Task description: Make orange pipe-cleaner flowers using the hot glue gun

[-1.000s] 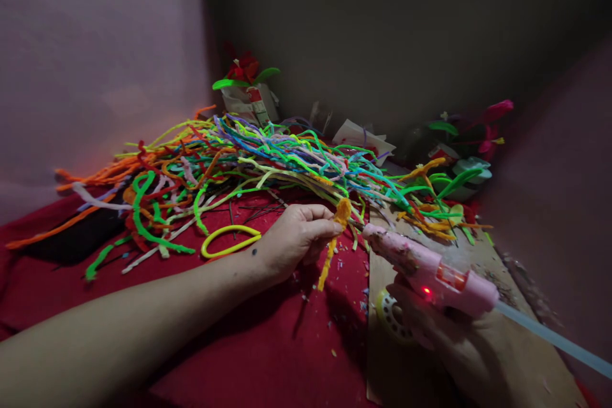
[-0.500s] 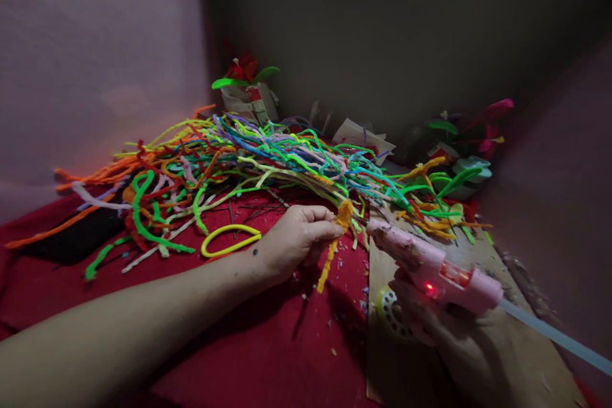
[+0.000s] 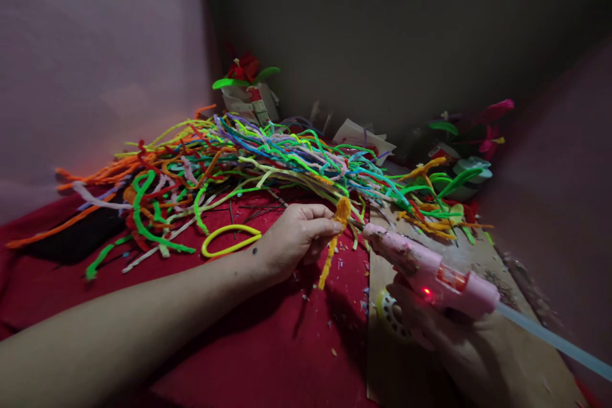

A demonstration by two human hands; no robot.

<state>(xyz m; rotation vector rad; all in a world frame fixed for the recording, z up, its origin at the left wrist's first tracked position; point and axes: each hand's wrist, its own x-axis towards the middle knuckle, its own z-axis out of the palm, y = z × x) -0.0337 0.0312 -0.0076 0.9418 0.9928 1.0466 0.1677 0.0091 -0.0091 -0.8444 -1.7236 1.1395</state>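
Observation:
My left hand point(image 3: 303, 236) pinches an orange-yellow pipe cleaner point(image 3: 327, 264) between thumb and fingers; its upper end is formed into a fuzzy flat loop and its tail hangs down. My right hand point(image 3: 437, 325) is wrapped round the handle of a pink hot glue gun point(image 3: 430, 268), whose red light is lit. The gun's nozzle points left, close to the pipe cleaner's upper part; whether they touch I cannot tell. A clear glue stick point(image 3: 554, 338) sticks out of the gun's back. The right fingers are partly in shadow.
A big heap of coloured pipe cleaners point(image 3: 291, 156) spreads across the red cloth point(image 3: 229, 344). Yellow-handled scissors point(image 3: 232, 241) lie left of centre. On the board point(image 3: 382, 370) rests a yellow tape roll point(image 3: 389, 315). Pipe-cleaner flowers point(image 3: 246, 69) stand at the back.
The glue gun has shifted slightly left, bringing its nozzle nearer to the pipe cleaner. The left hand and pipe cleaner have risen a touch.

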